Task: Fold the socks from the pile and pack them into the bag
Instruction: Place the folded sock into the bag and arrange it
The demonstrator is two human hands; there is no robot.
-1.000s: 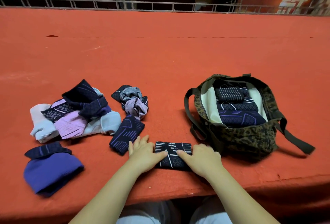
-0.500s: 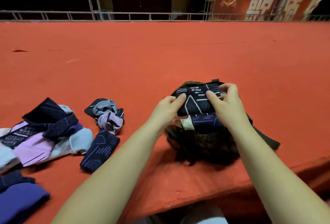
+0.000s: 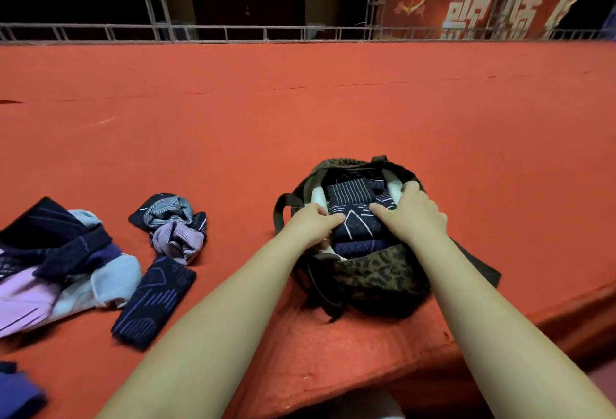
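Observation:
A camouflage bag stands open on the red table. Both my hands reach into its mouth. My left hand and my right hand grip the two ends of a folded dark sock with white lines, which lies inside the bag on other folded dark socks. A pile of loose socks, dark, lilac and pale blue, lies at the far left. Beside it sit a crumpled grey and lilac sock bundle and a flat dark sock with purple lines.
The red table stretches far back to a metal rail. Its front edge runs just below the bag. A purple sock shows at the bottom left corner. A red banner hangs behind the rail.
Both hands lifted the folded sock from the table's front edge, carried it over the bag and lowered it inside. The camera has turned right.

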